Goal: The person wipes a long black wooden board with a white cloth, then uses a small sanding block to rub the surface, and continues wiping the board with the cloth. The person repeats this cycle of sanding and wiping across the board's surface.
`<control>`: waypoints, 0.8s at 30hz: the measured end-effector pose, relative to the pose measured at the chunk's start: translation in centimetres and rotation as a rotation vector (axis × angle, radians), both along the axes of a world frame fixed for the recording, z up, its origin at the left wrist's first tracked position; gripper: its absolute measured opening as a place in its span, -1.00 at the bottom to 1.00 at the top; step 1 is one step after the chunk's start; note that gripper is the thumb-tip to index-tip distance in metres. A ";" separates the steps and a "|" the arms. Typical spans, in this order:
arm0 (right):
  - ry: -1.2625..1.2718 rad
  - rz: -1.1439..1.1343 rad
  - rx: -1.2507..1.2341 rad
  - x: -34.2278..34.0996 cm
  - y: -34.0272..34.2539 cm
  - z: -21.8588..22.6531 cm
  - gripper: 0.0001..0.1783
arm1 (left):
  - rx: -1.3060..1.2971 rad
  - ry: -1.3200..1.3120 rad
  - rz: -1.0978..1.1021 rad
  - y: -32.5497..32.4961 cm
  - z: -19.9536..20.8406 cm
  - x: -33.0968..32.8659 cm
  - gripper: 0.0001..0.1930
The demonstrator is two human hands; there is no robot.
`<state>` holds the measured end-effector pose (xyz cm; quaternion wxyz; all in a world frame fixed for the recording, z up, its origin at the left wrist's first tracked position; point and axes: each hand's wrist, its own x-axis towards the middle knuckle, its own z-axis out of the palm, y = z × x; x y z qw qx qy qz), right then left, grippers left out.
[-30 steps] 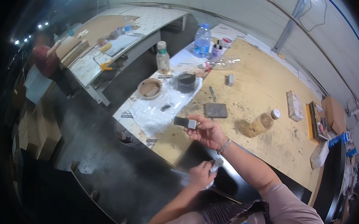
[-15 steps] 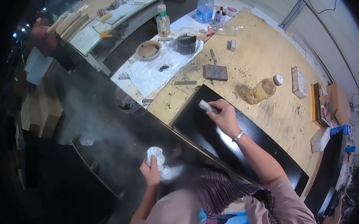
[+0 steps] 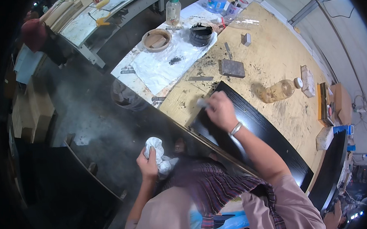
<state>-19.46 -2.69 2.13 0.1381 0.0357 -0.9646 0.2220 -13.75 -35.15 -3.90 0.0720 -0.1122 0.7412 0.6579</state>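
Note:
Across the near edge of the table lies a glossy black board (image 3: pixel 272 153), set at a slant. My right hand (image 3: pixel 221 112) is over its far left end, fingers closed on a small pale pad (image 3: pixel 201 103) whose lower part is blurred. Whether the pad touches the board cannot be made out. Off the table's edge, my left hand (image 3: pixel 148 163) grips a crumpled white cloth (image 3: pixel 155 147) that hangs down by my striped apron (image 3: pixel 212 183).
Beyond the board are a dark block (image 3: pixel 232 68), a lying bottle (image 3: pixel 280 90), a black-smeared tub (image 3: pixel 201 34) and a round bowl (image 3: pixel 156 40) on plastic sheet. A person in red (image 3: pixel 34 35) stands far left; another person's hand (image 3: pixel 333 217) shows lower right.
My right hand has moved slightly left with the pad, toward the board's left edge. The left hand with the cloth has shifted slightly up and left. The whole view has turned a little.

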 end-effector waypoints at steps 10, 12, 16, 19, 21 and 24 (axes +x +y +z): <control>-0.159 0.303 -0.130 1.7 -2.1 1.1 -0.69 | 0.044 -0.006 -0.054 1.0 -1.0 -2.8 -0.77; -0.103 0.159 -0.126 0.3 0.0 -0.2 -0.69 | 0.047 -0.021 -0.055 1.0 -1.0 -3.0 -0.77; -0.039 -0.130 0.000 -4.6 6.5 -1.4 -0.81 | 0.018 -0.017 -0.076 1.1 -0.7 -3.7 -0.76; 0.042 -0.256 0.125 -6.9 9.6 -1.2 -0.83 | -0.008 -0.015 -0.099 1.1 -0.4 -4.0 -0.75; -0.006 -0.239 0.008 -6.5 8.9 -0.4 -0.82 | -0.036 -0.005 -0.125 0.8 -1.2 -4.1 -0.75; -0.069 -0.169 -0.001 -5.1 7.3 -0.1 -0.75 | -0.031 -0.006 -0.143 1.1 -1.6 -4.5 -0.75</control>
